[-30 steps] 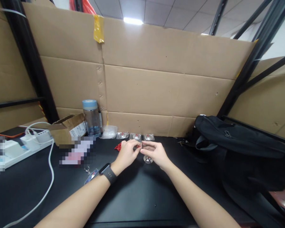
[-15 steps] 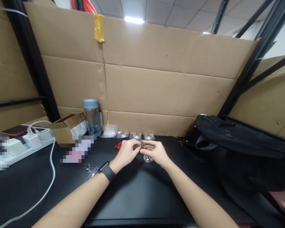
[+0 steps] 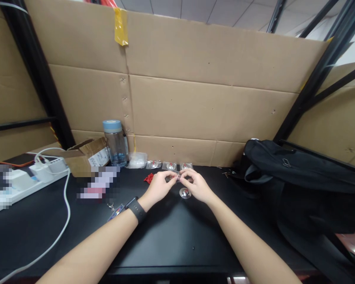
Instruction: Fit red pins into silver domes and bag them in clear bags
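Note:
My left hand and my right hand meet over the black table, thumbs and fingertips pinched together. Between them is a small clear plastic packet, mostly hidden by the fingers, so its contents cannot be made out. Just below my right hand a round shiny metal disc with a red centre lies on the table. A tangle of red cord sits left of my left hand. Behind the hands, similar discs in clear bags lie in a row.
A clear bag, blue-lidded bottle and opened cardboard box stand at the back left. A power strip with a white cable lies far left, a keyring by my left wrist. A black backpack fills the right side.
Both hands have shifted slightly and their fingertips have come closer together on the packet. The disc on the table shows more fully now. The view has tilted down a little.

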Available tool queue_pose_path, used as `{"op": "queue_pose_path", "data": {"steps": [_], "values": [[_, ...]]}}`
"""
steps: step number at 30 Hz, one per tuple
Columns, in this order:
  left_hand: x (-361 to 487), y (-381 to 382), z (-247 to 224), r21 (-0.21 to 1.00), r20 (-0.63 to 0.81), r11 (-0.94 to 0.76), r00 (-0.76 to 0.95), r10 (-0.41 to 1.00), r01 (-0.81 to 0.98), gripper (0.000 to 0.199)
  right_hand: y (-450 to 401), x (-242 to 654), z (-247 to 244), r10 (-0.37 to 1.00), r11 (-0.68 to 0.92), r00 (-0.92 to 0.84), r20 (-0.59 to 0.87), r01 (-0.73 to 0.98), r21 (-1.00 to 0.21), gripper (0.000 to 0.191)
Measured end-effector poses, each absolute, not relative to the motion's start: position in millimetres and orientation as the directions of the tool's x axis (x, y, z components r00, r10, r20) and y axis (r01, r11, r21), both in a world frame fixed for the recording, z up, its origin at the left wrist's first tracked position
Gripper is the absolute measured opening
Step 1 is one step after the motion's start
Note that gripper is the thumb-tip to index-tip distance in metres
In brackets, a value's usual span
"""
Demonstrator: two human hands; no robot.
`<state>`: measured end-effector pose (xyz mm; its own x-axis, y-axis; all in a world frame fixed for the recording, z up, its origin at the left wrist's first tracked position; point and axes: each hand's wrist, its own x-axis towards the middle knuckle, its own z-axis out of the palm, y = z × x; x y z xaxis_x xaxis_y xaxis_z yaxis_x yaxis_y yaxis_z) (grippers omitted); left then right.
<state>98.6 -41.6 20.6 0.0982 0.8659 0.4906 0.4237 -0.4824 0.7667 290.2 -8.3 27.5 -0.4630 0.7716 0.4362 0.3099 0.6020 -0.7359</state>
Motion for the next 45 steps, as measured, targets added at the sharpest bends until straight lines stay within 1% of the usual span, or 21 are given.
{"op": "queue_pose_path", "data": {"steps": [3,5,6,8,10,14,16,19,21,22,24,26,29,32,34,35,37,39,41,43,45], "values": [[96,-47,29,0.652,0.577,-0.531,0.099,0.810,0.542,0.024,-9,292,28,0.747,0.648,-0.488,0.451,0.384,-0.658,0.016],[95,-50,32,0.569,0.598,-0.575,0.185,0.780,0.587,0.021,-9,294,28,0.718,0.688,-0.511,0.472,0.424,-0.589,0.012],[94,-51,33,0.529,0.583,-0.592,0.247,0.774,0.608,0.019,-9,295,29,0.710,0.699,-0.518,0.478,0.432,-0.570,0.011],[94,-51,32,0.457,0.539,-0.597,0.330,0.775,0.659,0.015,-9,296,30,0.707,0.701,-0.521,0.478,0.424,-0.574,0.011],[94,-50,29,0.414,0.511,-0.581,0.349,0.785,0.701,0.016,-8,296,29,0.711,0.693,-0.520,0.473,0.404,-0.598,0.012],[94,-48,26,0.410,0.491,-0.561,0.344,0.800,0.719,0.018,-5,297,29,0.714,0.686,-0.523,0.466,0.393,-0.612,0.015],[92,-47,26,0.402,0.484,-0.540,0.330,0.811,0.739,0.018,-5,300,30,0.720,0.677,-0.543,0.432,0.411,-0.611,0.018],[89,-48,27,0.374,0.452,-0.515,0.333,0.827,0.771,0.015,-5,308,33,0.740,0.634,-0.611,0.281,0.495,-0.594,0.019],[88,-48,28,0.341,0.409,-0.517,0.370,0.834,0.785,0.013,-3,314,32,0.738,0.632,-0.647,0.193,0.561,-0.535,0.016],[87,-49,28,0.322,0.390,-0.518,0.388,0.835,0.792,0.013,-2,316,31,0.732,0.641,-0.659,0.171,0.583,-0.498,0.014],[87,-49,28,0.291,0.378,-0.513,0.396,0.837,0.808,0.013,0,317,28,0.727,0.658,-0.667,0.164,0.610,-0.441,0.008],[88,-50,29,0.277,0.394,-0.500,0.377,0.838,0.821,0.014,0,314,26,0.727,0.666,-0.663,0.180,0.616,-0.421,0.006],[87,-50,30,0.271,0.423,-0.500,0.365,0.829,0.822,0.016,-4,309,26,0.744,0.659,-0.634,0.212,0.640,-0.396,0.011],[86,-51,32,0.266,0.456,-0.518,0.367,0.811,0.813,0.017,-9,305,25,0.778,0.628,-0.583,0.233,0.703,-0.334,0.015],[86,-50,32,0.266,0.480,-0.524,0.360,0.800,0.809,0.018,-10,304,25,0.775,0.631,-0.572,0.267,0.718,-0.294,0.018],[86,-50,31,0.263,0.491,-0.526,0.357,0.794,0.809,0.017,-10,304,25,0.766,0.642,-0.571,0.295,0.709,-0.293,0.018],[86,-49,30,0.249,0.514,-0.524,0.348,0.784,0.814,0.014,-7,305,29,0.750,0.656,-0.532,0.393,0.671,-0.345,0.013],[84,-47,28,0.244,0.537,-0.505,0.319,0.781,0.828,0.012,-3,310,36,0.748,0.644,-0.395,0.533,0.624,-0.443,0.011],[82,-44,27,0.260,0.553,-0.471,0.270,0.788,0.843,0.012,2,317,45,0.742,0.615,-0.204,0.639,0.587,-0.526,0.017],[79,-42,27,0.289,0.562,-0.434,0.216,0.799,0.853,0.013,6,325,51,0.747,0.591,-0.115,0.655,0.566,-0.575,0.021],[77,-41,30,0.324,0.568,-0.408,0.170,0.805,0.853,0.013,9,330,53,0.765,0.576,-0.101,0.636,0.548,-0.606,0.023]]}}
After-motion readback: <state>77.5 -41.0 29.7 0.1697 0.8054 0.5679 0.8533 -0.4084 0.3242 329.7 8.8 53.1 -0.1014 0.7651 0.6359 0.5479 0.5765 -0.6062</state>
